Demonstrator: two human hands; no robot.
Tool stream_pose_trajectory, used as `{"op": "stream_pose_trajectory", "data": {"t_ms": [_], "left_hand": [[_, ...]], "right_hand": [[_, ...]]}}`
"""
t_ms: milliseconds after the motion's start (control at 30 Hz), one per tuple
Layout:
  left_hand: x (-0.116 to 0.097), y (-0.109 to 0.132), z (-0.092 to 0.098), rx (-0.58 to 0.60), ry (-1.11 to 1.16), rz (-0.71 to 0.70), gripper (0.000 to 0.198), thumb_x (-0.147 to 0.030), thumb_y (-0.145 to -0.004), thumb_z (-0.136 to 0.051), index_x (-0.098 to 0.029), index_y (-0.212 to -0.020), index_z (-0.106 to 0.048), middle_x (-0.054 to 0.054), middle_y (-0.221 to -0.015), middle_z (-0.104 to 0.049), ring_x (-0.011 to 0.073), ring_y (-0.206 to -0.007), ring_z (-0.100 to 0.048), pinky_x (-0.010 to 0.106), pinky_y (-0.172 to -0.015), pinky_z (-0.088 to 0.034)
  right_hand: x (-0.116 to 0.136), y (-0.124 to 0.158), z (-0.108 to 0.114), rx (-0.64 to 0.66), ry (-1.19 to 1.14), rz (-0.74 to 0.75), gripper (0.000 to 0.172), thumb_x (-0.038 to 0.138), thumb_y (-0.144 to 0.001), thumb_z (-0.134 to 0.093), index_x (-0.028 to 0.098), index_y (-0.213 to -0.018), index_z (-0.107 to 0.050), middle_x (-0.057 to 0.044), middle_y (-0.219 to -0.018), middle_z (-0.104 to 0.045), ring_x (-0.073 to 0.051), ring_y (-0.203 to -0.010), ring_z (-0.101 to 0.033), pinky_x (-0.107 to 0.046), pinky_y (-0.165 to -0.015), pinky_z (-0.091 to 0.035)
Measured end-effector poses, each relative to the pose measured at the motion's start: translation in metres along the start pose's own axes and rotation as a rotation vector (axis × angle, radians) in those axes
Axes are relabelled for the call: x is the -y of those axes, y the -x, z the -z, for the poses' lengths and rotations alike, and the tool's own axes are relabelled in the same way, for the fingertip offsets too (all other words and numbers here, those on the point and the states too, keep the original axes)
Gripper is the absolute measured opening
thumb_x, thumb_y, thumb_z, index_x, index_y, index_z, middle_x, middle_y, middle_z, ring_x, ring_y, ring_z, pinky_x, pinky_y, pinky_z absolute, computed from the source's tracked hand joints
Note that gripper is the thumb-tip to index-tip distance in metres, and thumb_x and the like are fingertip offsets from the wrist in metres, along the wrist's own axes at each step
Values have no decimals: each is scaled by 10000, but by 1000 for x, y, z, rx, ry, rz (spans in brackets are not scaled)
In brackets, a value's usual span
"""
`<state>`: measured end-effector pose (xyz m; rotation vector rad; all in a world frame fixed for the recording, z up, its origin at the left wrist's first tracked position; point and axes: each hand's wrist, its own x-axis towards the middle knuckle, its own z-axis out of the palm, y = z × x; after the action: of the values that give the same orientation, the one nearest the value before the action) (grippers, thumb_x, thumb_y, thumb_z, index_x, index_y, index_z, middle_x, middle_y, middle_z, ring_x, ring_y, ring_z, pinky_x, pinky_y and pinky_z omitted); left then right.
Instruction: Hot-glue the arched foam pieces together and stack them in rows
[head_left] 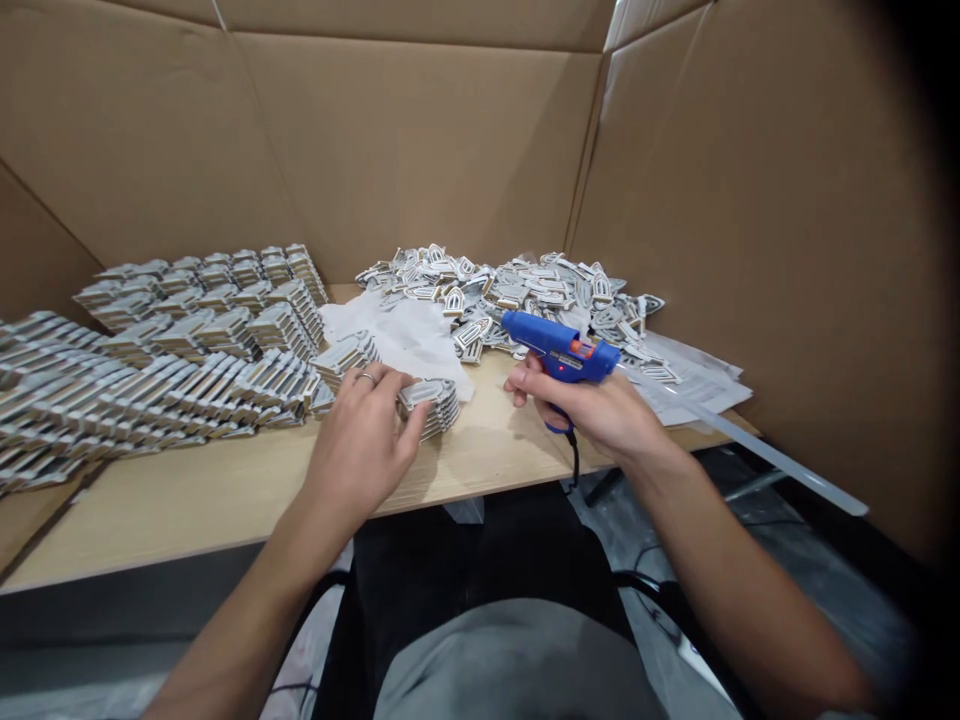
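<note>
Near the worktop's front edge (225,536), the left hand (366,422) grasps a stack (435,402). The right hand (596,408) grips a glue gun (551,345).

Head-worn view over the table (202,490)
It is viewed from above its near side, at close range, forward and down.

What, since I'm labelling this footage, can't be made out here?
All in the head view:
Most of the handle of the blue glue gun: covered by the right hand.
Left end of the small stack: behind the left hand.
Wording on the gun's label: too small.
Far-left stacks: cut off by the left edge.
Lower pieces in the loose pile: under others.
</note>
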<state>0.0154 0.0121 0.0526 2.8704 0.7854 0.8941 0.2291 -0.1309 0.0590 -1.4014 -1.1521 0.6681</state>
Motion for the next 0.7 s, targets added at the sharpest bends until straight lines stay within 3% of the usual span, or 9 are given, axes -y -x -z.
{"op": "stream_pose_trajectory", "data": {"t_ms": [500,700], "left_hand": [[2,1,-3,104,-9,33,307,-284,-1003,-554,-92,-1187,-707,164,-1145,-716,375,-1112,-643,542,-1049,-484],[-1,2,-1,135,-26,101,323,-310,-984,-580,-98,-1195,-703,161,-1136,-725,370,-1117,-650,508,-1027,-506]], "right_hand": [[8,6,3,-49,128,-60,331,497,-929,-724,210,-800,-618,-6,-797,-685,-87,-515,-435,-271,-488,-313],[12,6,3,-36,165,-55,341,496,-939,-704,205,-777,-630,19,-672,-591,-92,-511,-428,-267,-489,-313]]}}
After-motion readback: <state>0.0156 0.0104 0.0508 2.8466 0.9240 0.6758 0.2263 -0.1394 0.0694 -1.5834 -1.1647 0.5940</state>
